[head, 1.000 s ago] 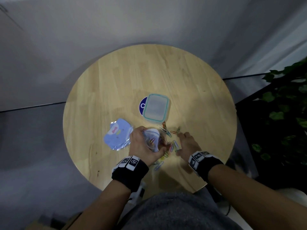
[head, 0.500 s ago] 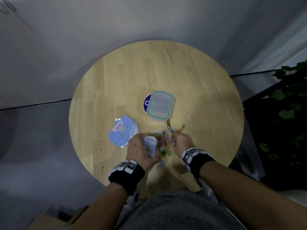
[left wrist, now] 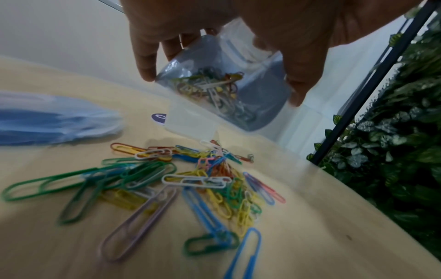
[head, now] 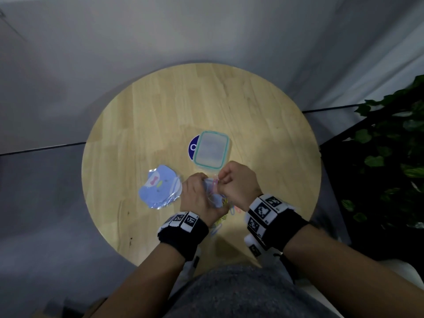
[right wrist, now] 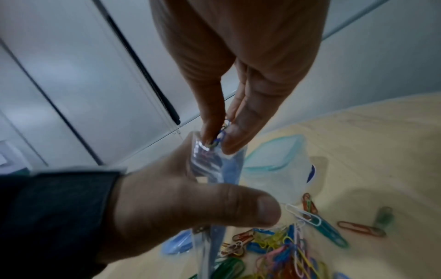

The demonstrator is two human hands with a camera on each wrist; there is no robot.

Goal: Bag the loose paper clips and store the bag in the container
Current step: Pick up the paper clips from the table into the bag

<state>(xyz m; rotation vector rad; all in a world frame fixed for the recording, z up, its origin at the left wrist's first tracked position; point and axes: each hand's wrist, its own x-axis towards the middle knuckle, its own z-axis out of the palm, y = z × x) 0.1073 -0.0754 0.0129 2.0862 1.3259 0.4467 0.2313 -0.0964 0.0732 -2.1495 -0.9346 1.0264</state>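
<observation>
My left hand (head: 197, 196) holds a small clear zip bag (left wrist: 238, 90) above the table, thumb on one side and fingers on the other. Several coloured paper clips lie inside it. My right hand (head: 236, 182) pinches a few clips (right wrist: 220, 136) between thumb and fingers right at the bag's mouth (right wrist: 210, 151). A loose pile of coloured paper clips (left wrist: 190, 179) lies on the wood beneath both hands. The container (head: 212, 149), clear with a teal-rimmed lid on it, stands just beyond the hands.
A stack of blue printed bags (head: 160, 187) lies left of my left hand. A round blue sticker (head: 192, 148) shows from under the container. The round wooden table (head: 160, 111) has bare wood at the back. A leafy plant (head: 390, 157) stands off its right edge.
My right hand has left the pile on the table and risen to the bag's mouth with clips pinched in it. The left hand has lifted the bag slightly.
</observation>
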